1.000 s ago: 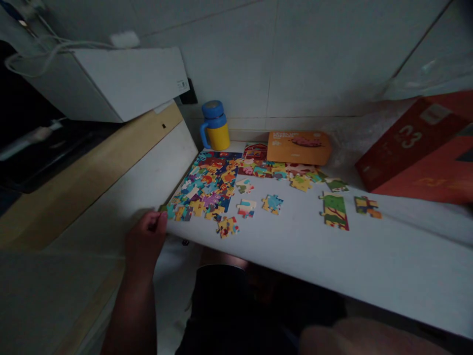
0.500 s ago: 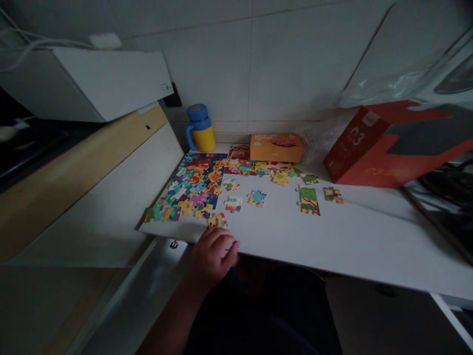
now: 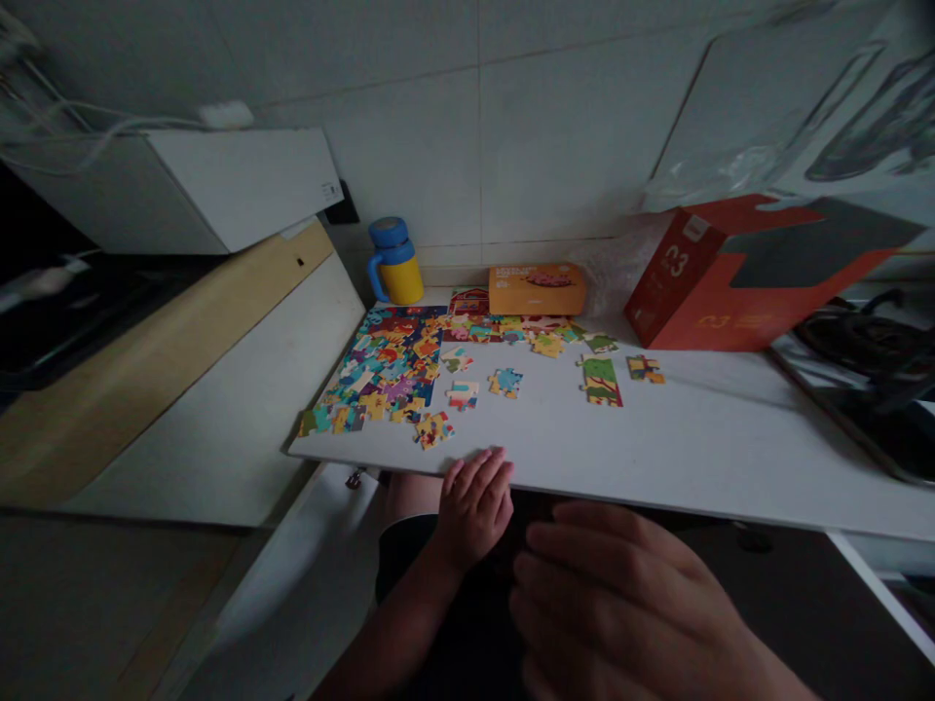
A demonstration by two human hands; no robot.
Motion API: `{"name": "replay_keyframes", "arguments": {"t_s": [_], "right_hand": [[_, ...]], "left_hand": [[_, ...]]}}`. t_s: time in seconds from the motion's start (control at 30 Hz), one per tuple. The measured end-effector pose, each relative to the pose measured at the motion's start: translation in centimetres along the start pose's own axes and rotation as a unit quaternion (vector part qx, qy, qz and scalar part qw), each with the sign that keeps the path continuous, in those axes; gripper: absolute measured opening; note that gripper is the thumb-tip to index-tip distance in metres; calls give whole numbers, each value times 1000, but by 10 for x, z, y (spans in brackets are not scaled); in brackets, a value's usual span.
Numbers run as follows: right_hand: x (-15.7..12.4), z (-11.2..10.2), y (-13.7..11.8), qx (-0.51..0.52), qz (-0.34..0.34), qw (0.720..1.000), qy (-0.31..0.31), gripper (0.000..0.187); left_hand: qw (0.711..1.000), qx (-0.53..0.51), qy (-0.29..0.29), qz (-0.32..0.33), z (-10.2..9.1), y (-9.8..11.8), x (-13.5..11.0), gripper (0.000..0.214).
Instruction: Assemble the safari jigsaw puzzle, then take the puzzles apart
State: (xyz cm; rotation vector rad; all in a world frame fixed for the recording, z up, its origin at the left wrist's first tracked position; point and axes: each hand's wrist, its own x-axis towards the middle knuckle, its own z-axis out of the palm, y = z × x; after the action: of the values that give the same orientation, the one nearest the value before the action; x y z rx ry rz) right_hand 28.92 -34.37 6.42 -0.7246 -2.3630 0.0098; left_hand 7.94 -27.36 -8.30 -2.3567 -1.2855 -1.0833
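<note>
My left hand [image 3: 476,506] rests at the front edge of the white table, its fingers stretched out over the edge with nothing visible in them. Close to the camera, my right hand [image 3: 620,594] hovers in front of the table with its back towards me. Its fingers are bent and side by side, a little blurred, and the palm is hidden. A yellow-and-red puzzle piece [image 3: 434,430] lies just beyond my left hand. Farther back are a white-and-red piece [image 3: 463,394], a blue piece [image 3: 505,382] and a joined green section [image 3: 601,381].
Many jumbled pieces cover a dark blue puzzle sheet [image 3: 436,380] at the left. A blue-and-yellow bottle [image 3: 401,282] and an orange puzzle box [image 3: 537,290] stand by the wall. At the right is a large red box [image 3: 720,312], with a small piece [image 3: 646,369] before it.
My left hand has moved right along the table edge, away from the yellow-and-red piece, which now lies turned and fully visible. My right hand has come into view. The view has shifted slightly.
</note>
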Motion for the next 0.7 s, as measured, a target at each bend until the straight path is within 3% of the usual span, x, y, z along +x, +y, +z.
{"name": "replay_keyframes", "arguments": {"t_s": [0.1, 0.2, 0.27, 0.4, 0.7], "right_hand": [[27, 14, 51, -9, 69, 995, -68, 18], [28, 38, 95, -38, 212, 971, -103, 39], [22, 53, 112, -45, 297, 947, -111, 42], [18, 65, 118, -71, 346, 928, -121, 38], [21, 65, 112, -104, 339, 928, -119, 32]], "left_hand": [[1000, 4, 28, -7, 10, 0, -4, 44], [1000, 1, 26, -16, 15, -1, -7, 46], [1000, -4, 25, -12, 16, -2, -9, 51], [999, -10, 33, -3, 17, -5, -9, 57], [996, -17, 83, -4, 27, -5, -8, 50]]}}
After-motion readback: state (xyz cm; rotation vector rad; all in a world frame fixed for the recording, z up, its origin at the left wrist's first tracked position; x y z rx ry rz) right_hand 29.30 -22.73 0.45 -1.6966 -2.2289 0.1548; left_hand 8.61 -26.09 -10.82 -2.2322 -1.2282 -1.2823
